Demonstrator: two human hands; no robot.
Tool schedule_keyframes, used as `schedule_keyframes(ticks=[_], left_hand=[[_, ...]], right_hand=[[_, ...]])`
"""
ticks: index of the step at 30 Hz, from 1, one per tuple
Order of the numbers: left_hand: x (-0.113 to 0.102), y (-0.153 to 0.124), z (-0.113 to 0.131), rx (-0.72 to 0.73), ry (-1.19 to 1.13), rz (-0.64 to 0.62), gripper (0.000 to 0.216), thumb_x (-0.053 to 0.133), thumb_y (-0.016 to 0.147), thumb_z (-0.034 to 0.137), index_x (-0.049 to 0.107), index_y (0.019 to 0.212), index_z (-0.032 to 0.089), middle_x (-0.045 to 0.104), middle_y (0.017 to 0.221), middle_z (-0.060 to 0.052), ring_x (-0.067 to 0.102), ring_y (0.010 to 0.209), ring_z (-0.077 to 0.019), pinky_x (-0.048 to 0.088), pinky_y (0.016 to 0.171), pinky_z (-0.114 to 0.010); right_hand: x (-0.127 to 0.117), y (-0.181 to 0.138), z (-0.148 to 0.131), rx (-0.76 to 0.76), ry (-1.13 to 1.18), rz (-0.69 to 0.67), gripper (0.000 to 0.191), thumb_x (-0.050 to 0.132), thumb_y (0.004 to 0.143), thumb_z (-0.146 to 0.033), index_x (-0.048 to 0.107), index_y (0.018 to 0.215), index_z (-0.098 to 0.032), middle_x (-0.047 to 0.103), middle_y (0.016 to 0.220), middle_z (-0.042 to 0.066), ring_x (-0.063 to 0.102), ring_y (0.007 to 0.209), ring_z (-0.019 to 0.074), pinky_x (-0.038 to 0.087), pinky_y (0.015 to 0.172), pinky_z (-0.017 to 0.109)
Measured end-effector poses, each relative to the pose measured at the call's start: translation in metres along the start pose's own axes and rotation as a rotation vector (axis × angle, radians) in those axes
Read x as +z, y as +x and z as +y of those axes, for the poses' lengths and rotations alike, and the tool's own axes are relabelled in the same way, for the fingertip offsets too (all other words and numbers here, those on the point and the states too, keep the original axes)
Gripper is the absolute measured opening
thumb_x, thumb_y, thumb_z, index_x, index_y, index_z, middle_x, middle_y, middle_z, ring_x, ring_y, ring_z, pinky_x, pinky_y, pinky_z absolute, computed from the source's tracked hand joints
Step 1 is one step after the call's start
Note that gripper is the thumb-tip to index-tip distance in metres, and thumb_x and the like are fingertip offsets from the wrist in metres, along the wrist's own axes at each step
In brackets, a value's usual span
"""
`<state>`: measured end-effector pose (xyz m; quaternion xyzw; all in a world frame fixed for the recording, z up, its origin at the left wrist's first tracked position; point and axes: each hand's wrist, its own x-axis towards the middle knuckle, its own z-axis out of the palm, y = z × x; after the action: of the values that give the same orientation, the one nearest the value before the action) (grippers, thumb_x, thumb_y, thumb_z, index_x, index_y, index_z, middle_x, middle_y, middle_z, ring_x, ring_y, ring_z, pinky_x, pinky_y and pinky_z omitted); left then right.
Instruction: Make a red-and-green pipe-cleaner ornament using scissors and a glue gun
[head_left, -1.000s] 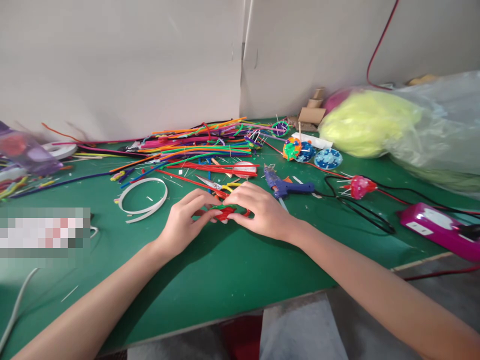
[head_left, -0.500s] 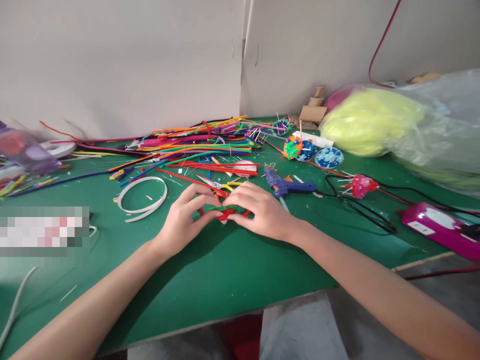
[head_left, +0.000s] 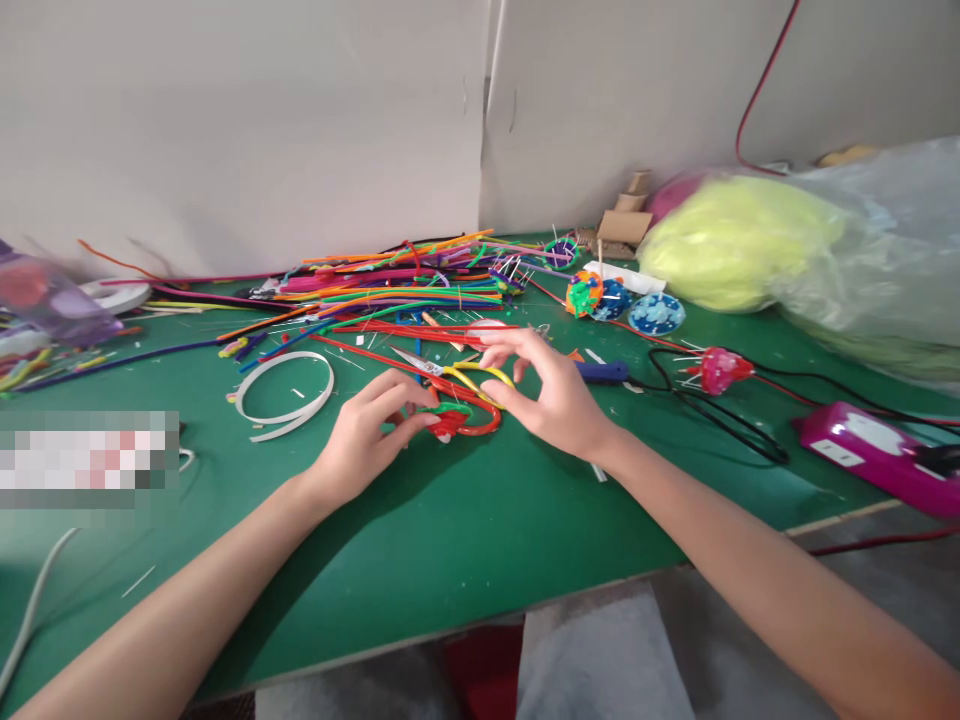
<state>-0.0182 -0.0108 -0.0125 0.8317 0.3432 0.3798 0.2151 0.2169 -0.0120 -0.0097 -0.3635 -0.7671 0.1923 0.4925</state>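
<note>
My left hand (head_left: 367, 435) rests on the green table (head_left: 465, 530) and pinches a small red and green pipe-cleaner piece (head_left: 454, 418). My right hand (head_left: 547, 395) hovers just right of it with fingers spread and nothing in them, close above the yellow handles of a pair of scissors (head_left: 450, 372). A red loop of the piece curves out toward my right hand.
A heap of coloured pipe cleaners (head_left: 390, 295) lies behind the hands. A white headband (head_left: 285, 398) is to the left, a blue glue gun (head_left: 600, 372) to the right, then black cables, a pink ornament (head_left: 718, 370), a magenta power strip (head_left: 870, 450) and plastic bags (head_left: 757, 245).
My right hand let go of the red and green piece, lifted and moved back right with fingers spread. My left hand stayed pinched on the piece.
</note>
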Motion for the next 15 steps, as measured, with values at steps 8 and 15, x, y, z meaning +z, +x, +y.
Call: schedule_keyframes(ticks=[8, 15], left_hand=[[-0.002, 0.001, -0.007, 0.117, 0.051, -0.009, 0.01, 0.06, 0.089, 0.027, 0.065, 0.093, 0.019, 0.063, 0.094, -0.006, 0.062, 0.08, -0.014, 0.055, 0.06, -0.022], [-0.003, 0.0, -0.009, 0.174, 0.099, -0.028, 0.008, 0.061, 0.089, 0.024, 0.064, 0.095, 0.019, 0.061, 0.093, -0.005, 0.061, 0.08, -0.0127, 0.054, 0.06, -0.02]], right_hand=[[0.007, -0.007, -0.002, -0.1, 0.051, -0.184, 0.051, 0.051, 0.082, -0.005, 0.041, 0.129, -0.023, 0.07, 0.109, 0.005, 0.061, 0.112, 0.0219, 0.048, 0.09, 0.039], [0.008, -0.008, -0.007, -0.112, 0.131, -0.264, 0.055, 0.048, 0.081, -0.001, 0.039, 0.131, -0.024, 0.071, 0.107, 0.003, 0.062, 0.111, 0.0196, 0.045, 0.097, 0.041]])
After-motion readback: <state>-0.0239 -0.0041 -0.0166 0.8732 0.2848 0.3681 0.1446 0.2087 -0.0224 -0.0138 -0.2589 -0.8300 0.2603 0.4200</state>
